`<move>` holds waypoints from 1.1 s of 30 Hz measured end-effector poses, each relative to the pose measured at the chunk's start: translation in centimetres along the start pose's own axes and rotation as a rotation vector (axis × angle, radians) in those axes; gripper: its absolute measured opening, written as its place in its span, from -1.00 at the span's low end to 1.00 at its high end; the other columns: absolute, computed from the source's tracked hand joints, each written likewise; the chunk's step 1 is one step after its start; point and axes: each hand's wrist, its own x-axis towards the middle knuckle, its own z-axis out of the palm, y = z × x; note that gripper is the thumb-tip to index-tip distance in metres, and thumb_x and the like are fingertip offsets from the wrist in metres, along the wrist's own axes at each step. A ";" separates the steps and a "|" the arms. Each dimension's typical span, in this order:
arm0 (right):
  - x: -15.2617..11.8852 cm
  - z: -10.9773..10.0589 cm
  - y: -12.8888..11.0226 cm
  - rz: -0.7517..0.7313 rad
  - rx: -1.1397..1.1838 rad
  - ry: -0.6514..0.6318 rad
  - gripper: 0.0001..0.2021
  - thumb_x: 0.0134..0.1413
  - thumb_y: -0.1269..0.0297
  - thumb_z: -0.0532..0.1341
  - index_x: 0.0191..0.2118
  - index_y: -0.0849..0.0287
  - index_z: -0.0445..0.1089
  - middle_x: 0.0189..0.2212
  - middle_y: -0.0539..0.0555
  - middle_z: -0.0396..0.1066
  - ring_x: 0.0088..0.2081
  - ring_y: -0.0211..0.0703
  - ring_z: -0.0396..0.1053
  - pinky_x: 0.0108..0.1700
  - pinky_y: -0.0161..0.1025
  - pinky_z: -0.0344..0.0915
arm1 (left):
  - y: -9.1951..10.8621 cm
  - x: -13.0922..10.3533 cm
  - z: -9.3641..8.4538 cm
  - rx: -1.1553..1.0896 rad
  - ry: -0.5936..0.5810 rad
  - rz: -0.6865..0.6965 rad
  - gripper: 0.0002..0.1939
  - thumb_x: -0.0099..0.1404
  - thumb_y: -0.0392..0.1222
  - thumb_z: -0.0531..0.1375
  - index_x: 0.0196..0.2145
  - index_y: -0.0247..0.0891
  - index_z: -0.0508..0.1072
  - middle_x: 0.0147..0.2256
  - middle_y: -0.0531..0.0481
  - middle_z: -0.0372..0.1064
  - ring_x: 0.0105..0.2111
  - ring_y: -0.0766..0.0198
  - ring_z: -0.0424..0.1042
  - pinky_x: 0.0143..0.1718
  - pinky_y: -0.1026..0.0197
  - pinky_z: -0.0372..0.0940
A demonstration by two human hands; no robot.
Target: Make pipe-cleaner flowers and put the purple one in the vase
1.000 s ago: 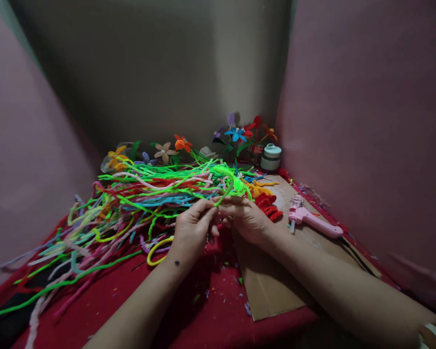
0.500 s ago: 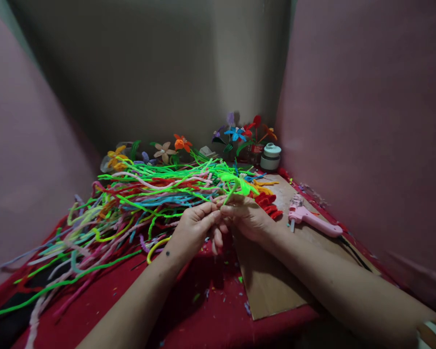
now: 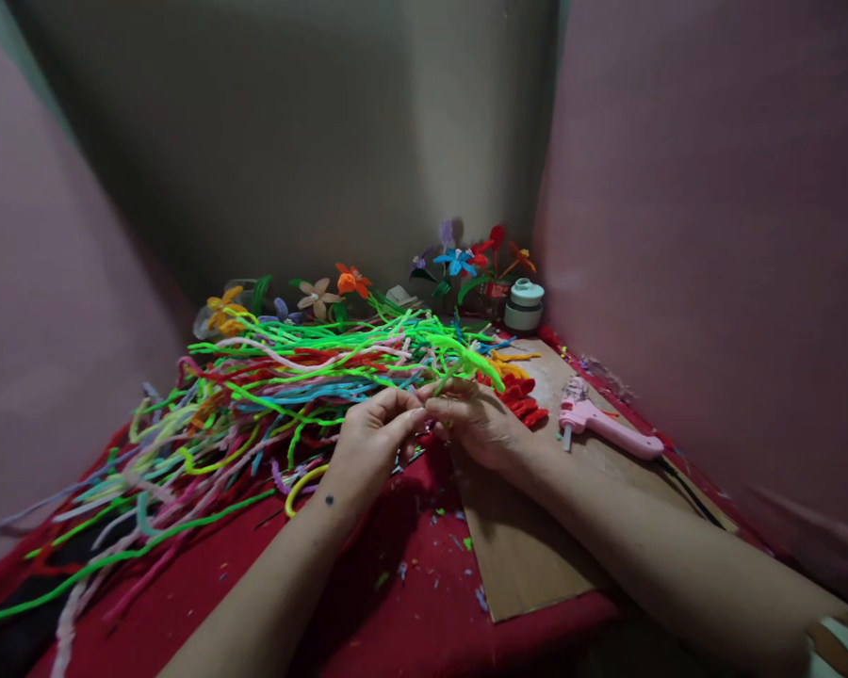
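Both hands meet over the front of the pile, fingertips pinched close together. Between them is a bright green pipe cleaner, bent into a leaf-like loop whose stem runs down to the fingers. My right hand is closed on the stem, with the loop standing above its knuckles. My left hand pinches at the stem's lower end; its fingertips partly hide that end. Just behind lies a big heap of pipe cleaners in green, pink, red, blue and yellow. Red looped petals sit beyond my right hand.
A pink glue gun rests on a cardboard sheet at the right, its cord trailing toward me. Finished pipe-cleaner flowers and a pale lidded jar stand along the back wall. Scraps dot the red cloth.
The green loop has turned and tipped to the right and lower, now seen narrower. My left hand's lower fingers have curled in. Both hands stay in nearly the same place.
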 end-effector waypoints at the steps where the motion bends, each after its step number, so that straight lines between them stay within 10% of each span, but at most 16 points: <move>1: 0.0 0.0 -0.1 -0.003 -0.002 -0.019 -0.87 -0.29 0.37 0.37 -0.47 0.15 0.48 -0.51 -0.02 0.39 -0.51 -0.31 0.21 -0.55 -0.35 0.03 | -0.1 0.0 -0.1 -0.012 0.004 -0.010 -0.84 0.10 -0.18 0.22 -0.51 -0.30 0.34 -0.72 0.18 0.20 -0.73 0.47 0.14 -0.67 0.39 0.04; 15: -0.7 0.5 -0.4 -0.117 -0.209 -0.133 -0.78 0.01 0.23 0.23 -0.20 0.17 0.46 -0.58 -0.06 0.33 -0.53 -0.33 0.25 -0.45 -0.33 0.16 | -0.9 0.2 0.1 -0.417 -0.203 -0.156 -0.77 0.14 -0.11 0.23 -0.52 -0.34 0.37 -0.74 0.16 0.18 -0.83 0.51 0.05 -0.85 0.42 0.10; 33: -1.3 0.9 0.3 -0.213 -0.327 -0.162 -0.72 0.07 0.13 0.17 -0.55 0.18 0.26 -0.66 -0.08 0.28 -0.60 -0.30 0.32 -0.45 -0.30 0.26 | -1.0 0.5 -0.7 -0.361 -0.351 -0.140 -0.81 0.16 -0.16 0.21 -0.47 -0.37 0.41 -0.63 0.05 0.35 -0.77 0.46 0.26 -0.70 0.40 0.18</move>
